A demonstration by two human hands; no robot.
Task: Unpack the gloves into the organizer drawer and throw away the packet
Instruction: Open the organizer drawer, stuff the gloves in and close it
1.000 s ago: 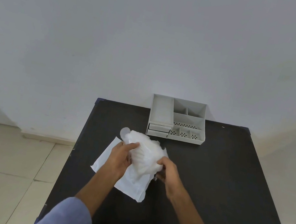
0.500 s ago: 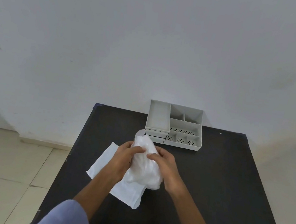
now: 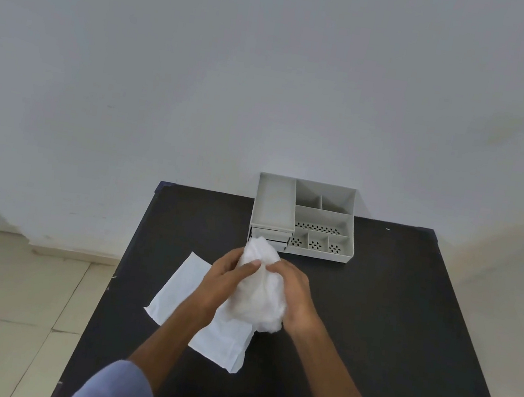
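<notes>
Bunching a crumpled wad of thin, translucent white gloves (image 3: 256, 294) above the black table (image 3: 388, 319), the left hand (image 3: 224, 281) and right hand (image 3: 295, 293) both close around it, thumbs nearly meeting on top. A flat white paper packet (image 3: 185, 292) lies under the left forearm. Near the wall, the grey plastic compartment organizer (image 3: 305, 218) shows its small drawers apparently shut, so the springy bundle could spill loose if one hand lets go to open one.

— Where do you look from?
— Your single head camera faces forward and down over the black table (image 3: 372, 316), close above your forearms, toward the wall (image 3: 274, 64).
</notes>
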